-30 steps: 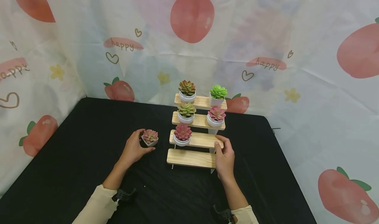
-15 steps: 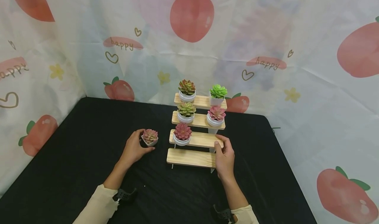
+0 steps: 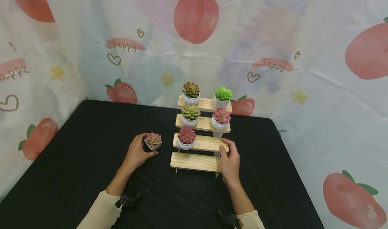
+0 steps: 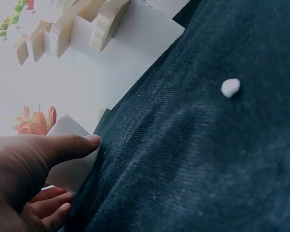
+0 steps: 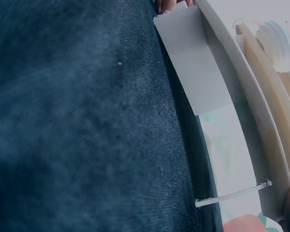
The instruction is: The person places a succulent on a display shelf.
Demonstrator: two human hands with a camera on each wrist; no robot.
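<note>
My left hand (image 3: 137,153) holds a small white square pot with a pink-green succulent (image 3: 153,140), thumb on the near side and fingers round the left. In the left wrist view the white pot (image 4: 73,166) sits on the black cloth against my thumb. To its right stands a four-tier wooden shelf (image 3: 194,161) on white supports. My right hand (image 3: 231,161) grips the right end of its lower tiers. A dark pink succulent (image 3: 186,137) stands at the left of the second tier from the bottom. The lowest tier bears no pot.
Higher tiers carry a yellow-green succulent (image 3: 190,114), a pink succulent (image 3: 221,118), a reddish-brown succulent (image 3: 191,92) and a bright green succulent (image 3: 223,96). Black cloth (image 3: 169,202) covers the table. A printed curtain (image 3: 157,17) hangs behind. A small white speck (image 4: 230,88) lies on the cloth.
</note>
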